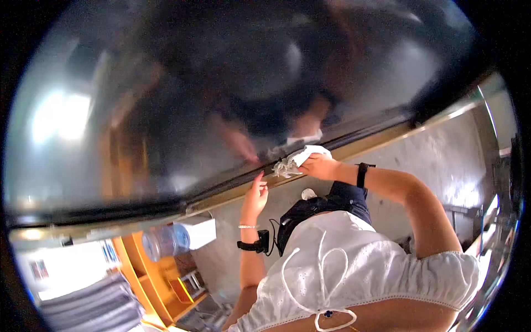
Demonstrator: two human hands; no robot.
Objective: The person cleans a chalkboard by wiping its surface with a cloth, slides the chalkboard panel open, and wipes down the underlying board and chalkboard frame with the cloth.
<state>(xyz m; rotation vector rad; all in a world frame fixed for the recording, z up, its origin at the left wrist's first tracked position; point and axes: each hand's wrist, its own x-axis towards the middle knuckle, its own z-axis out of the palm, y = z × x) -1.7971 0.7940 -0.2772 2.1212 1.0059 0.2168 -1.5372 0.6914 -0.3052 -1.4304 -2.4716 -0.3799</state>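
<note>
Holding the white cloth (296, 161) at the near edge of the dark panel (265, 66)

Remote watch, head view only. Right hand (321, 167) closed on the cloth, bunching it at the panel's near edge, roughly midway along. Left hand (255, 199) holds nothing I can see: fingers loosely curled, index stretched toward that same edge, just beside the cloth. Whether its tip touches the panel, I can't tell from this angle. Pale strip (365, 148) runs along the panel's near edge. Clear water jug (166, 242) well apart from the hands, off that edge toward the panel's left end. Step in hand, as I judge it: a wipe at the edge. Next move calls, I'd say, for a firm grip, the cloth flat to the panel, left fingers clear.
</note>
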